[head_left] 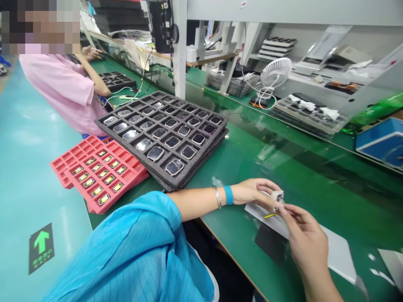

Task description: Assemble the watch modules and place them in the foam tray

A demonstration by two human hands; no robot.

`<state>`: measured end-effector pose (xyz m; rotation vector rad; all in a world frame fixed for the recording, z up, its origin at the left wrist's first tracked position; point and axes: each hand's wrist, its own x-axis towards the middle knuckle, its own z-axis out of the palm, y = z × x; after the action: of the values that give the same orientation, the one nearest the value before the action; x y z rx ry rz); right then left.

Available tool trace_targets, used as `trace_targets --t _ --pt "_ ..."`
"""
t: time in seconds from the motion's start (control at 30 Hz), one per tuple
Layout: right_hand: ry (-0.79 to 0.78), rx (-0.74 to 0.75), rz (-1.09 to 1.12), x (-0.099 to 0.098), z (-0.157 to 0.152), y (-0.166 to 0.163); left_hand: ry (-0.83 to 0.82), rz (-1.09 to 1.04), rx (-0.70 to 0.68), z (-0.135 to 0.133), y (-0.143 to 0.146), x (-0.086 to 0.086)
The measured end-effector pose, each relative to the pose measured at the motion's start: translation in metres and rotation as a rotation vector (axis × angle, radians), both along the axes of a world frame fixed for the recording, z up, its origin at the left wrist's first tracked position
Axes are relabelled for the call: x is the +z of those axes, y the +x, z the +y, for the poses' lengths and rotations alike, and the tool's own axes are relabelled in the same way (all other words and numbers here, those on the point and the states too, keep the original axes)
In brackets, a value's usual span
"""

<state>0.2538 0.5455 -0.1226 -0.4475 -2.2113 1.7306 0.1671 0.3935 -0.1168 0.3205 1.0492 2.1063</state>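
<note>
My left hand (256, 193) holds a small pale watch case (278, 196) between thumb and fingers, tilted on edge above the bench. From the near side, my right hand (307, 235) has its thumb and fingertips pinched at the lower edge of the same case. A thin yellow strip (270, 216) shows just below the case; whether it is attached cannot be made out. Under both hands lies a white flat pad (341, 251), partly hidden by the right hand. The inside of the case is too small to read.
Left of my arm, stacked dark foam trays (179, 178) hold several square watches. Red trays (91, 205) with several small yellow-faced parts overhang the bench edge. A white fan (275, 73) and a blue box (382, 140) stand behind. A person in a pink shirt (59, 79) works at left.
</note>
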Motion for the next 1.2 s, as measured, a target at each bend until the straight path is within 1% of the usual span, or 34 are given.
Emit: trace_targets --t 0.17,0.27,0.37,0.53,0.63,0.7,0.77,0.8,0.87,0.93,1.0,1.07,1.2 --pt "0.018 0.021 0.114 -0.004 0.002 -0.003 0.016 -0.014 -0.020 -0.001 0.004 0.006" --pt "0.054 0.014 0.203 -0.002 0.000 0.001 0.028 0.018 -0.029 -0.001 0.008 0.010" --pt "0.083 0.021 0.282 0.002 0.000 0.003 0.040 0.054 -0.018 0.001 0.006 0.010" --pt "0.219 0.045 0.388 0.010 0.002 0.008 -0.021 0.107 -0.044 0.004 0.004 0.008" --pt "0.314 0.034 0.380 0.015 0.001 0.013 -0.069 0.136 -0.040 0.004 0.006 0.008" --pt "0.339 0.026 0.365 0.016 0.001 0.014 -0.083 0.145 -0.036 0.004 0.007 0.008" --pt "0.314 0.028 0.354 0.016 0.001 0.013 -0.094 0.148 -0.036 0.004 0.007 0.009" --pt "0.276 0.028 0.345 0.015 0.001 0.012 -0.100 0.148 -0.034 0.004 0.007 0.010" --pt "0.135 0.063 0.313 0.012 0.002 0.010 -0.110 0.144 -0.028 0.004 0.006 0.012" --pt "-0.049 0.145 0.268 0.009 0.003 0.007 -0.111 0.143 -0.019 0.004 0.006 0.013" --pt "-0.179 0.223 0.224 0.007 0.004 0.004 -0.107 0.144 -0.016 0.003 0.006 0.014" --pt "-0.210 0.232 0.199 0.006 0.003 0.003 -0.105 0.146 -0.018 0.003 0.006 0.014" --pt "-0.137 0.126 0.216 0.007 0.001 0.006 -0.113 0.155 -0.024 0.004 0.007 0.013"
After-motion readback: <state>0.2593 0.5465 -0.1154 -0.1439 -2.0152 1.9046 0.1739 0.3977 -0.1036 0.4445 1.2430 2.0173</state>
